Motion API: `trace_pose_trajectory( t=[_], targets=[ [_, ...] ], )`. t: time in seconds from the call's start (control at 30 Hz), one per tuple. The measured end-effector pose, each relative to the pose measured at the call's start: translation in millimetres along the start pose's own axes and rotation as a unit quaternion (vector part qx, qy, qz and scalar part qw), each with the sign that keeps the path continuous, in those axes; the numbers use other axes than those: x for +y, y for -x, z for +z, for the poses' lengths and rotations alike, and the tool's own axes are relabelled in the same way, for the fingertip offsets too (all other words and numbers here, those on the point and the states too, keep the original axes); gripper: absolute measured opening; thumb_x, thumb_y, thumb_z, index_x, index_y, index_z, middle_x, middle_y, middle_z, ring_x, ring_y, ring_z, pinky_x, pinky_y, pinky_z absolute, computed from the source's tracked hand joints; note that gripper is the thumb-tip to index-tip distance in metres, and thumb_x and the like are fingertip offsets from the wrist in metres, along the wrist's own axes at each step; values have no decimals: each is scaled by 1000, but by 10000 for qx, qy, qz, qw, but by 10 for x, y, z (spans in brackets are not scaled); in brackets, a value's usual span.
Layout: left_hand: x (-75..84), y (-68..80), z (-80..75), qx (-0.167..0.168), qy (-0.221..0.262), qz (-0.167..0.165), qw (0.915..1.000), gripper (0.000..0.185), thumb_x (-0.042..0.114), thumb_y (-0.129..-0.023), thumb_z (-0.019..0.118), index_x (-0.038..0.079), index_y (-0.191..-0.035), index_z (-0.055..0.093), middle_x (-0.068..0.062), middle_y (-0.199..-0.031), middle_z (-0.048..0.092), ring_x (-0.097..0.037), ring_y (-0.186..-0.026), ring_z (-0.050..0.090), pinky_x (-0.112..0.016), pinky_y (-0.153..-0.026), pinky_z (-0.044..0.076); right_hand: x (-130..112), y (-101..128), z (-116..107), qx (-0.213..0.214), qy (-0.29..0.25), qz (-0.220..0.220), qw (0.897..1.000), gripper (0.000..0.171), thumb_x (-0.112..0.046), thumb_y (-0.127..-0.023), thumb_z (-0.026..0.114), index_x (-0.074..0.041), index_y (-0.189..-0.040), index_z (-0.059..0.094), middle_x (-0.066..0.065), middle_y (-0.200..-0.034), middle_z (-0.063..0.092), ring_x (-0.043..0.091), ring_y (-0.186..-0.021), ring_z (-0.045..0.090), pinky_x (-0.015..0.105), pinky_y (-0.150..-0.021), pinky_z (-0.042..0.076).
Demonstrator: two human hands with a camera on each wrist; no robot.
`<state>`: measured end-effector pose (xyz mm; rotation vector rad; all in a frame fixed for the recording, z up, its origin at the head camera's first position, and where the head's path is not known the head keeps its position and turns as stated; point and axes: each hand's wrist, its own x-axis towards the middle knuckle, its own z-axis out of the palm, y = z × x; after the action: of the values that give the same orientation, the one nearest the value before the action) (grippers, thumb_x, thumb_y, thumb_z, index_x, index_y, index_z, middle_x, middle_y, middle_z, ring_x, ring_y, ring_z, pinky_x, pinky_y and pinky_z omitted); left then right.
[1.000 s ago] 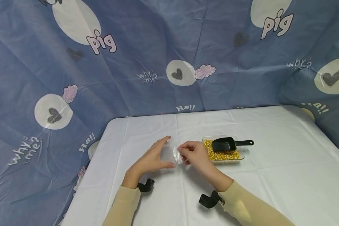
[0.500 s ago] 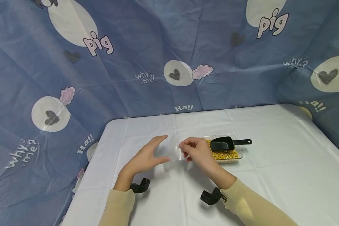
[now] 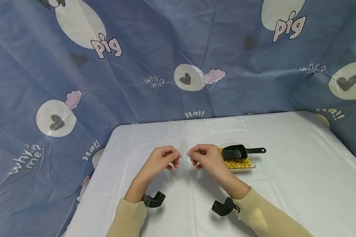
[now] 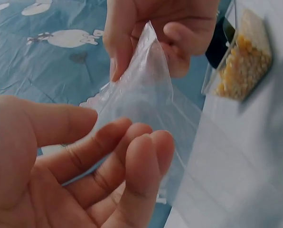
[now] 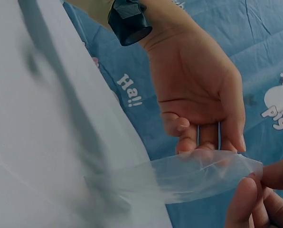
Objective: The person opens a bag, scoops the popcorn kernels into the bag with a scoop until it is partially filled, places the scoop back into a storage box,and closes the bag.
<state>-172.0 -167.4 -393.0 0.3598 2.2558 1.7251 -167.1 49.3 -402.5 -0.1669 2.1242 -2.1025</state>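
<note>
Both hands are up w/ a small clear plastic bag (image 3: 184, 158) between them, roughly mid-surface, a bit toward the near edge and just left of the tray. The bag is thin, see-through, crinkly, basically invisible in the head view except for a faint sheen; the wrist views show it better: floppy film, looks empty, one corner pulled up into a peak, lower part hanging down toward the surface (image 3: 284, 184).

Right hand (image 3: 206, 158): fingers (image 4: 120, 45) curled together and pinching the bag's top edge, thumb against the fingertips. Left hand (image 3: 160, 161): fingers (image 4: 136, 152) bent and close together right at the film. In the left wrist view they sit against the bag, but I can't tell for sure if it's a real pinch or just touching, tbh. The right wrist view shows the left palm open-ish behind the bag w/ fingertips at its edge.

Just right of the right hand there's a clear tray (image 3: 252, 164) full of yellow corn kernels (image 3: 238, 163), w/ a black scoop (image 3: 235, 152) lying on top, handle pointing to the right edge. The surface has a white cloth on it, and a blue cartoon-print backdrop (image 3: 136, 65) hangs behind the far edge. Beige sleeves and black wrist mounts on both arms.
</note>
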Motion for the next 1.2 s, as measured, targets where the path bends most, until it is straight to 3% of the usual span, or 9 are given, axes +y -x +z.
trace_pose_trajectory(
  t=[0.27,0.43,0.83,1.2],
  targets=[
    [6,-9,44,117,703,-281,9971,25,19,-103,60,-5,-102,66,-21,-93,68,-35,-85,71,-43,-75,59,-1,6,5,-304,170,-214,9992,11,-11,-90,71,-2,-93,76,10,-73,65,22,-64,62,37,-56,57],
    [34,14,80,121,910,-384,9950,23,17,-102,61,-5,-99,66,-21,-93,68,-35,-85,71,-44,-77,59,11,29,23,-429,326,-223,9983,6,-12,-89,73,-7,-89,77,9,-73,66,22,-64,62,39,-56,57],
    [100,45,146,84,1060,-235,9941,26,20,-103,59,-3,-90,64,-15,-87,68,-27,-76,70,-44,-74,60,-18,53,48,-708,460,-352,9958,9,-12,-87,76,-4,-89,76,10,-74,68,20,-62,62,36,-54,56],
    [131,47,164,79,951,-257,9951,25,22,-97,70,-2,-93,66,-15,-86,72,-26,-75,71,-44,-76,59,-5,63,47,-897,509,-329,9941,11,-18,-86,81,-8,-86,76,17,-75,70,21,-62,63,36,-55,56]
  ],
)
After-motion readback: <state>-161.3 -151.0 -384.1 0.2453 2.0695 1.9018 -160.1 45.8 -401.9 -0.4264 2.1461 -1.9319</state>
